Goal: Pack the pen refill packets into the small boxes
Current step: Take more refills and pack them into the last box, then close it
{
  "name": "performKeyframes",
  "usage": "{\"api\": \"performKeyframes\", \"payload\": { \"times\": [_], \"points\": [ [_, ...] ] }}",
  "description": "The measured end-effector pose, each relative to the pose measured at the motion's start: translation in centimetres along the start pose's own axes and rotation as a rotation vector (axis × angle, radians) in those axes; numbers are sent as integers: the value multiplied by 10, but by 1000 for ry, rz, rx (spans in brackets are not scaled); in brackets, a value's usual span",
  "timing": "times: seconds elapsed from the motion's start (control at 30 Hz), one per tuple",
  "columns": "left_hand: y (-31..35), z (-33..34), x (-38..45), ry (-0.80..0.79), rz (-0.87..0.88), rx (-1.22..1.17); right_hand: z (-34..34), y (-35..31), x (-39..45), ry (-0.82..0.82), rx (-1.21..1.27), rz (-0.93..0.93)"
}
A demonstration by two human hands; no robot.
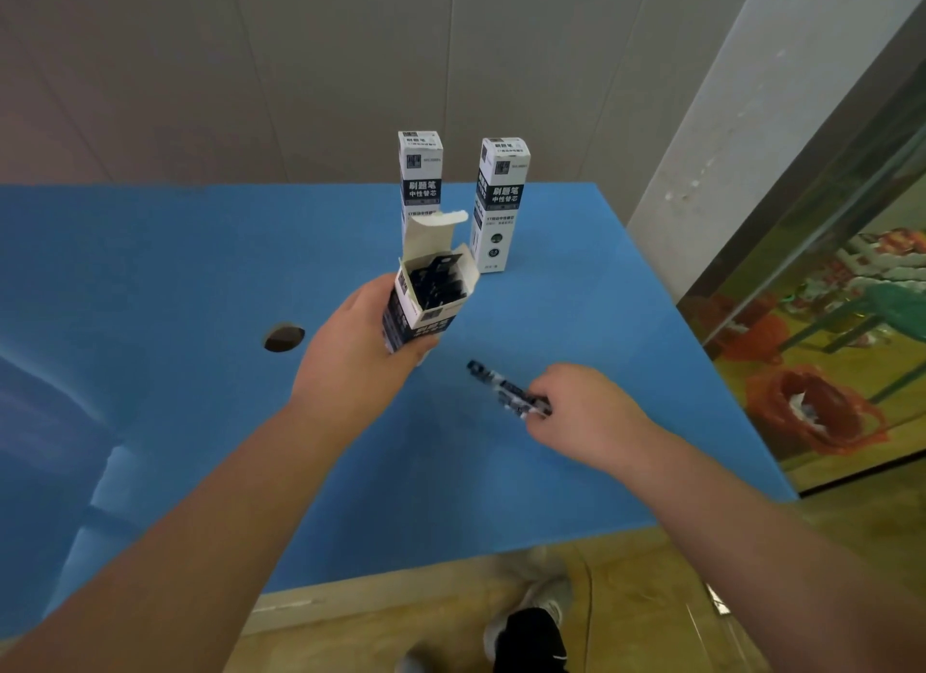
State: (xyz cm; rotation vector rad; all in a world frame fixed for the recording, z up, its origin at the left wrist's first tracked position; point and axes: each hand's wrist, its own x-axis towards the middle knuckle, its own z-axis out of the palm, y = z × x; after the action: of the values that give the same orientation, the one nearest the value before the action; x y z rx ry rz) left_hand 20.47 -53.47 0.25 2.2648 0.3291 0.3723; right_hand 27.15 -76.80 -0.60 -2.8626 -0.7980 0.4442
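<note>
My left hand (351,351) grips a small white and dark box (426,301) above the blue table (200,271). Its top flap stands open and dark refill packets fill the inside. To the right, my right hand (586,412) pinches one dark pen refill packet (506,389) that lies low over the table, its free end pointing up-left. Two closed boxes of the same kind stand upright at the back: one (421,171) partly behind the open flap, the other (498,206) to its right.
A round hole (284,337) is cut in the table left of my left hand. The table's right edge runs beside a glass panel (827,346) and a white pillar (751,121). A wall rises behind. My shoes (531,627) show on the wooden floor below the front edge.
</note>
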Motion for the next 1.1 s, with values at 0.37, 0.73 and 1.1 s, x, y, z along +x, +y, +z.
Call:
{"api": "performKeyframes", "payload": {
  "times": [0.37,0.73,1.1],
  "points": [
    [0,3,1,-12,-14,8,-50,3,-3,30,1179,286],
    [-3,4,3,-23,15,52,-68,-9,-25,213,1558,143],
    [5,5,2,-23,82,120,-92,-44,-25,650,1381,34]
  ]
}}
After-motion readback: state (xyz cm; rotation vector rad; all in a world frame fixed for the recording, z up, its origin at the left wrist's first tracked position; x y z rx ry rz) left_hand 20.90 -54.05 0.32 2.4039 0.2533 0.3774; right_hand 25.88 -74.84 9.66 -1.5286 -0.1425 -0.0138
